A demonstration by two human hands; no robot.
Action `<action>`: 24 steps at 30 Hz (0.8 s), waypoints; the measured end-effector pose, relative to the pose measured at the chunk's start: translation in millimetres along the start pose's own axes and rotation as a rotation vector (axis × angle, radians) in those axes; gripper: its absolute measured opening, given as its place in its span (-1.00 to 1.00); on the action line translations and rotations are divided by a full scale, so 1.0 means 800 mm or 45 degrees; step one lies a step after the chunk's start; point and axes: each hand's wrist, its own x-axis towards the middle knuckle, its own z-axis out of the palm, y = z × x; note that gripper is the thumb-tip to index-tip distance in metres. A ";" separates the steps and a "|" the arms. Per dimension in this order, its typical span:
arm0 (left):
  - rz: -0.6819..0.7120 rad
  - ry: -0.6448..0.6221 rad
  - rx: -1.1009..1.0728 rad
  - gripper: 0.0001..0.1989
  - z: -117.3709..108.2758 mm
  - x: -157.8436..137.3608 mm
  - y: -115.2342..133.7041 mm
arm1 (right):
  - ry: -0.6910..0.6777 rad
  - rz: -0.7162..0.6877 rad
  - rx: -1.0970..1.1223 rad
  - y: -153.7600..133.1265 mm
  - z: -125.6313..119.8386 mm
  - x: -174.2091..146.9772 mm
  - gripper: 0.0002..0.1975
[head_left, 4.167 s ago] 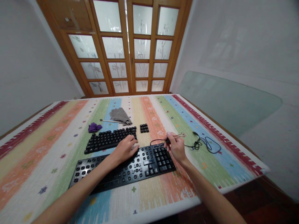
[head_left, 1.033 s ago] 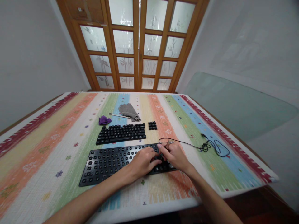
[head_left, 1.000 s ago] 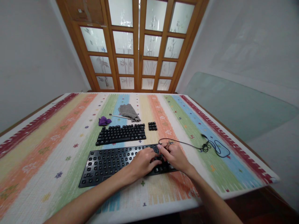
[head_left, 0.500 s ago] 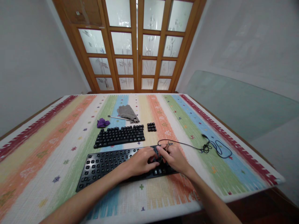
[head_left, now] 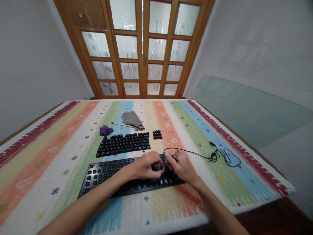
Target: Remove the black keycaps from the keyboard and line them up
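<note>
A black keyboard base lies slanted on the table in front of me, bare of keycaps on its left part; several keys show at its right end. My left hand rests over its right half, thumb and fingers curled towards each other around something dark that I cannot make out. Beside it, my right hand is closed, thumb and forefinger pinched close to the left fingertips. A small thin thing shows at the right hand's knuckles, too small to name. The hands hide the keys beneath them.
Behind the base lie rows of loose black keycaps and a small keycap block. Farther back are a purple cloth, a grey cloth and a thin brush. A black cable lies coiled on the right.
Both hands stay over the right part of the keyboard base. The left fingers have shifted slightly and show a wider gap. The whole view has moved a little.
</note>
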 end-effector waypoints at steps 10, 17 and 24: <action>-0.086 0.233 0.464 -0.87 -0.002 0.029 -0.049 | 0.082 0.006 -0.048 0.008 -0.007 -0.009 -0.58; -0.407 0.096 0.722 -0.85 0.016 0.062 -0.079 | 0.107 -0.004 -0.047 0.005 -0.010 -0.012 -0.59; -0.539 -0.027 0.751 -0.80 0.022 0.070 -0.086 | 0.094 -0.034 -0.072 0.005 -0.013 -0.014 -0.57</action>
